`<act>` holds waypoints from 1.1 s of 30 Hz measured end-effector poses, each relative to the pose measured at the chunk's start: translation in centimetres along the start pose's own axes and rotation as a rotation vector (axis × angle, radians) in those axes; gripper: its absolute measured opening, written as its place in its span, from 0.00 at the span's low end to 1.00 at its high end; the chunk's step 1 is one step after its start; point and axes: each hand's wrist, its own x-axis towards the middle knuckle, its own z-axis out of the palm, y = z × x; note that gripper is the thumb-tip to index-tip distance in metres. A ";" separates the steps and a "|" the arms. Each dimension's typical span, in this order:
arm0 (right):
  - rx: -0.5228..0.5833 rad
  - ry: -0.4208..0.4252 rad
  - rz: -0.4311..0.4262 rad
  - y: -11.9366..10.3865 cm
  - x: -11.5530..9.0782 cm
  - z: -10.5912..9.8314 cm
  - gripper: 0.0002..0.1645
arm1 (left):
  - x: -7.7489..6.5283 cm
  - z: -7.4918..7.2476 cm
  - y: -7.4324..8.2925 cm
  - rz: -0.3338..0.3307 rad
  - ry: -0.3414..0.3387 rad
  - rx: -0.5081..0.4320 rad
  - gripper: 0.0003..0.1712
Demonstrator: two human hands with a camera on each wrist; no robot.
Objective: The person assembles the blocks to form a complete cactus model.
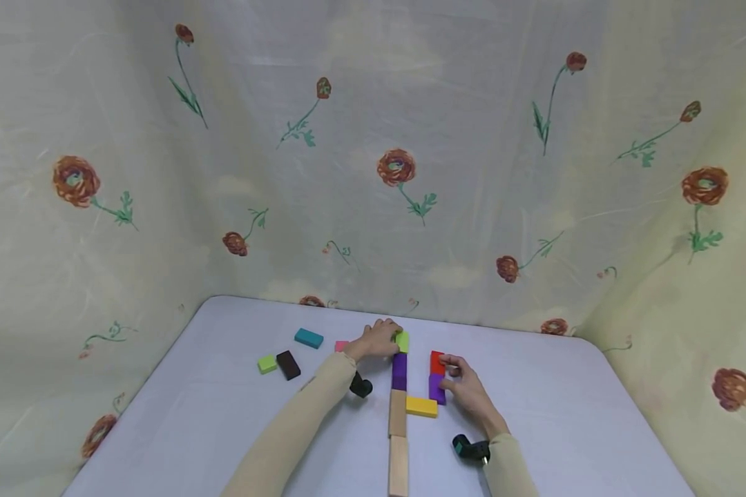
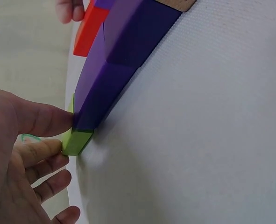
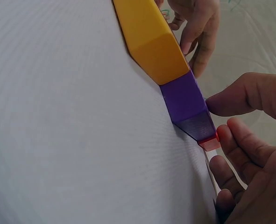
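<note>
A column of blocks runs away from the person: two wooden blocks, purple blocks and a lime green block at the far end. My left hand pinches the lime green block between thumb and index finger, the thumb tip by its joint with the purple. To the right, a red block and a purple block stand end to end. My right hand is beside them, thumb at the purple block and index fingertip at the red one. A yellow block lies crosswise between both rows.
On the left of the white table lie a teal block, a dark brown block and another lime green block. A pink block is partly hidden behind the left wrist. A flowered cloth hangs behind the table.
</note>
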 end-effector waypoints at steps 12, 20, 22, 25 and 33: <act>0.004 -0.011 -0.018 -0.3 -0.1 0.1 0.32 | -0.2 0.1 -0.4 0.004 0.006 0.000 0.31; 0.011 -0.009 -0.021 -0.2 -0.1 0.2 0.32 | -0.7 0.3 -1.1 0.032 0.050 -0.018 0.32; 0.005 -0.010 -0.015 -0.2 -0.1 0.2 0.32 | -1.0 0.2 -1.3 0.054 0.077 -0.027 0.31; -0.004 -0.009 0.000 -0.2 -0.1 0.2 0.33 | -1.7 -0.2 -1.9 0.078 0.098 -0.054 0.28; -0.009 -0.006 -0.008 -0.1 -0.1 0.0 0.32 | -3.5 -2.2 -3.9 0.118 0.095 -0.153 0.26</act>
